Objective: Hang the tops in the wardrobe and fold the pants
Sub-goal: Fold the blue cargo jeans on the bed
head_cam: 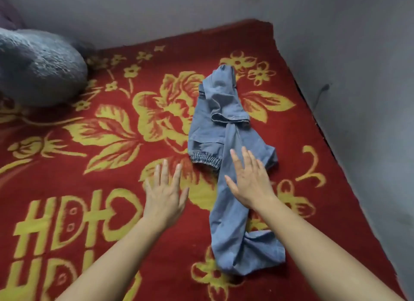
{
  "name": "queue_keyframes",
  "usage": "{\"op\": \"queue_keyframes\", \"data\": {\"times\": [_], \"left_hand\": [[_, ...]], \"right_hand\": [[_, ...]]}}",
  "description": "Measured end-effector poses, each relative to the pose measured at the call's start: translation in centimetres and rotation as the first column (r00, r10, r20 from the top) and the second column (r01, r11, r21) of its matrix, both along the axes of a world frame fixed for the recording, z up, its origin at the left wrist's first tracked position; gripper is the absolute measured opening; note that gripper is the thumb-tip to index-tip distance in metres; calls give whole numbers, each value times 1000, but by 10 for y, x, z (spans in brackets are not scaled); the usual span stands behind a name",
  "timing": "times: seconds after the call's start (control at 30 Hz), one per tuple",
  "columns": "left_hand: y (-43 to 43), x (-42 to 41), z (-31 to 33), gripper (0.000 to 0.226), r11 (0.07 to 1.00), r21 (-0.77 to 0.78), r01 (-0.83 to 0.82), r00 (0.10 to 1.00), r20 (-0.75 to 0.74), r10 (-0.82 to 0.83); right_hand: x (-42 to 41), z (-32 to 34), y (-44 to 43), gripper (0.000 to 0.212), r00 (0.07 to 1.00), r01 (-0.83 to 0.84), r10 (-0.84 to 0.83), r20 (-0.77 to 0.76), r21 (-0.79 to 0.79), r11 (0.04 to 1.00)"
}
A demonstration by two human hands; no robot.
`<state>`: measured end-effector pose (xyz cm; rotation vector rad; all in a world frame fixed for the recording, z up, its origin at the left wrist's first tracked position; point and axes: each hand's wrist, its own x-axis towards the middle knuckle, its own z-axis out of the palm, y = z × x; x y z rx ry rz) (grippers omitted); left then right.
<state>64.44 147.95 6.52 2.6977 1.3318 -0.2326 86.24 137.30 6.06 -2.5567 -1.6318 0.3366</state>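
Both my forearms filled the bottom of the frame. My right hand (248,184) lay flat over the blue pants (226,222), fingers straight, gripping nothing; contact unclear. My left hand (164,194) was spread over the red flowered blanket (112,94), just left of the pants, holding nothing. Pants lay crumpled centre-right. Grey pillow (38,67) upper left, grey wall (336,43) behind.

My left hand (164,196) and right hand (248,184) are both bare, the nails short and plain. My left forearm (107,256) and right forearm (324,244) are bare as well, uncovered all the way down to the bottom edge of the frame.
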Motion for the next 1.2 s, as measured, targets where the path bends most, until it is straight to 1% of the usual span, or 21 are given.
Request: {"op": "queue_keyframes", "data": {"times": [0.1, 0.17, 0.27, 0.33, 0.43, 0.5, 0.57, 0.63, 0.7, 0.77, 0.87, 0.93, 0.97, 1.03, 1.07, 1.1, 1.17, 1.2], "left_hand": [[9, -10, -75, 67, 999, -49, 1, 999, -53, -4], [11, -17, -119, 67, 997, -83, -2, 994, -111, -8], [12, -29, -170, 69, 982, -188, -29, 980, -201, -9], [12, -35, -190, 70, 988, -156, -4, 975, -220, -31], [15, -38, -204, 69, 995, -89, 34, 980, -194, -51], [16, -40, -204, 69, 996, -66, 51, 983, -175, -62], [16, -41, -205, 69, 996, -73, 49, 982, -181, -62], [16, -40, -204, 70, 995, -90, 35, 979, -196, -52], [18, -38, -201, 70, 992, -120, 32, 976, -209, -56], [22, -37, -196, 71, 987, -158, 29, 976, -209, -62], [24, -38, -190, 73, 983, -182, -1, 986, -164, -29], [17, -35, -184, 81, 978, -196, -71, 993, -102, 52], [11, -32, -180, 89, 972, -205, -112, 994, -42, 105], [-7, -27, -172, 98, 965, -219, -146, 972, 148, 181], [-19, -28, -168, 95, 971, -207, -117, 957, 237, 166], [-31, -31, -165, 86, 985, -165, -56, 951, 292, 103], [-57, -45, -161, 58, 996, -80, 46, 948, 319, -18], [-69, -54, -159, 49, 996, -69, 48, 955, 295, -26]], "right_hand": [[-11, -65, 21, 79, 1000, -21, 20, -22, -37, 999], [-16, -99, 40, 81, 1000, -24, 24, -14, -14, 1000], [-19, -139, 71, 83, 1000, -20, 19, 19, 35, 999], [-18, -164, 90, 76, 998, -11, 9, 59, 35, 999], [-20, -200, 110, 55, 986, 8, -13, 168, 35, 999], [-24, -206, 117, 49, 979, 43, -57, 197, 72, 996], [-24, -204, 118, 49, 978, 65, -86, 190, 116, 991], [-24, -199, 111, 47, 968, 49, -98, 233, 210, 976], [-26, -191, 102, 40, 951, 22, -106, 291, 276, 961], [-28, -180, 94, 33, 947, -4, -90, 308, 292, 956], [-39, -159, 73, 25, 951, -44, -50, 306, 292, 955], [-56, -154, 42, 23, 973, -69, -10, 229, 332, 941], [-68, -154, 22, 23, 984, -78, 17, 175, 344, 936], [-90, -159, -21, 25, 993, -102, 75, 95, 320, 942], [-100, -163, -43, 27, 992, -118, 103, 68, 293, 949], [-108, -166, -63, 28, 992, -129, 125, 32, 265, 956], [-117, -170, -95, 27, 990, -126, 138, -35, 234, 964], [-120, -170, -107, 24, 989, -128, 141, -45, 218, 967]]}}
